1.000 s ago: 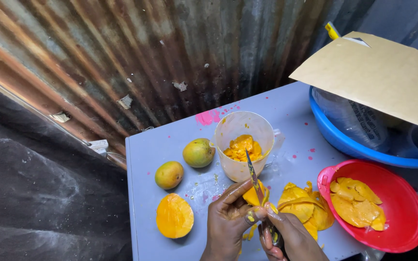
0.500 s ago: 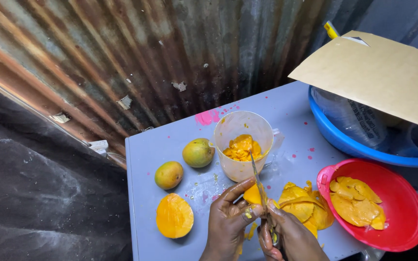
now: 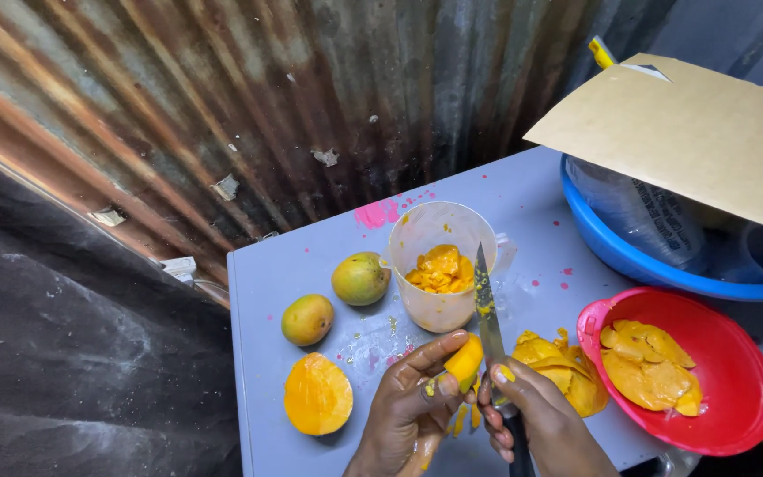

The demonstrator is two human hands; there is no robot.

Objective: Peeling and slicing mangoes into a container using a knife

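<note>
My left hand (image 3: 410,402) pinches a small yellow mango piece (image 3: 464,361) over the grey table (image 3: 267,283). My right hand (image 3: 540,424) grips a knife (image 3: 488,318) by its handle, blade pointing away from me, its tip near a clear plastic jug (image 3: 439,265) that holds mango chunks. The blade runs right beside the held piece. A cut mango half (image 3: 317,394) lies face up at my left. Two whole green-yellow mangoes (image 3: 360,277) (image 3: 307,319) rest behind it. A heap of mango peels (image 3: 562,371) sits just right of my right hand.
A red bowl (image 3: 735,415) with mango peels stands at the right. Behind it a blue basin (image 3: 620,252) holds clear containers under a brown cardboard sheet (image 3: 699,132). A rusty corrugated metal wall (image 3: 267,115) backs the table. Dark ground lies past the table's left edge.
My hands have shifted slightly nearer to me, and the knife blade has tilted a little more upright beside the mango piece. The other things have stayed put.
</note>
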